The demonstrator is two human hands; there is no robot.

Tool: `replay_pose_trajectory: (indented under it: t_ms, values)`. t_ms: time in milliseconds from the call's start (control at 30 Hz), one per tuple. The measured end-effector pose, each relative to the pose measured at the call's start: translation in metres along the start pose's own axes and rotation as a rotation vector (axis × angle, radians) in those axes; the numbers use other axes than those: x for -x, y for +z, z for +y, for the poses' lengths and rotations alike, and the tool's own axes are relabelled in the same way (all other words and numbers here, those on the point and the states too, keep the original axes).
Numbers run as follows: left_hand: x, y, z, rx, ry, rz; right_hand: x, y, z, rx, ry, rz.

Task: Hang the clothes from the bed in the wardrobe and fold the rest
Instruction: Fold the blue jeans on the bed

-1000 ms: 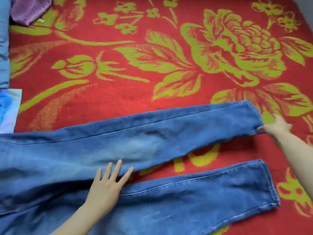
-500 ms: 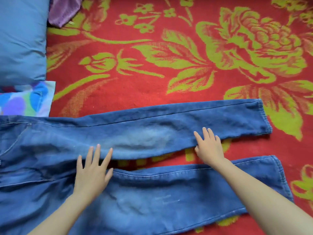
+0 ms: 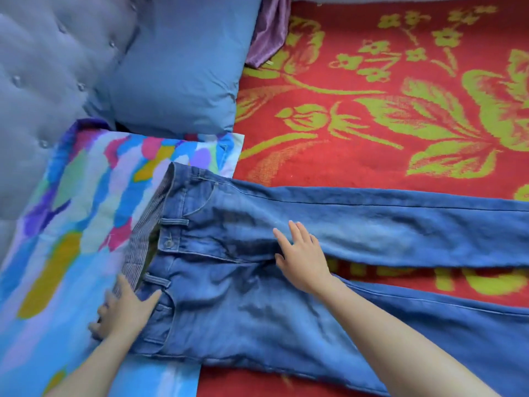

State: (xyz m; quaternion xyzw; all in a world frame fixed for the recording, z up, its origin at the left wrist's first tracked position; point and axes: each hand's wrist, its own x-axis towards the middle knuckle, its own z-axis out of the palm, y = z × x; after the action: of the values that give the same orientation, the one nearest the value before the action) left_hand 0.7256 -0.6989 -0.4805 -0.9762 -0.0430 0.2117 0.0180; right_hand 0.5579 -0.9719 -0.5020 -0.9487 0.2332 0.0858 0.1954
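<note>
A pair of blue jeans [image 3: 257, 305] lies flat on the bed, front side up. Its waistband rests on a colourful pillow at the left, and both legs run off the right edge with a gap between them. My left hand [image 3: 123, 308] rests on the near corner of the waistband, thumb on the denim and fingers spread toward the pillow. My right hand [image 3: 300, 259] lies flat on the crotch where the legs split, fingers straight and pointing away from me.
A red blanket with green flowers [image 3: 372, 133] covers the bed. The colourful pillow [image 3: 71, 224] and a blue pillow [image 3: 177, 70] lean against a grey tufted headboard [image 3: 37, 81] at the left. A purple garment [image 3: 269, 30] lies bunched at the far edge.
My view has swung left from the legs to the waistband. My left hand moved from the thigh to the waistband, and my right hand slid from the far leg to the crotch.
</note>
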Motion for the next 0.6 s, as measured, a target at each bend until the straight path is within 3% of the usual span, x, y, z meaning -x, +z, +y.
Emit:
replay_pose_trajectory:
  t_ms: [167,333,433,600]
  values:
    - [-0.018,-0.002,-0.041,-0.148,0.286,-0.147,-0.032,0.024,-0.111,0.011,-0.094,-0.088]
    - [-0.043,-0.025,-0.083,0.29,0.427,-0.252,-0.05,0.054,-0.196,0.001,-0.191,-0.2]
    - [-0.045,-0.033,-0.128,0.474,0.423,-0.238,-0.051,0.071,-0.228,-0.015,-0.234,-0.262]
    - [-0.051,-0.018,-0.161,0.512,0.344,-0.302,-0.044,0.088,-0.246,-0.074,-0.266,-0.396]
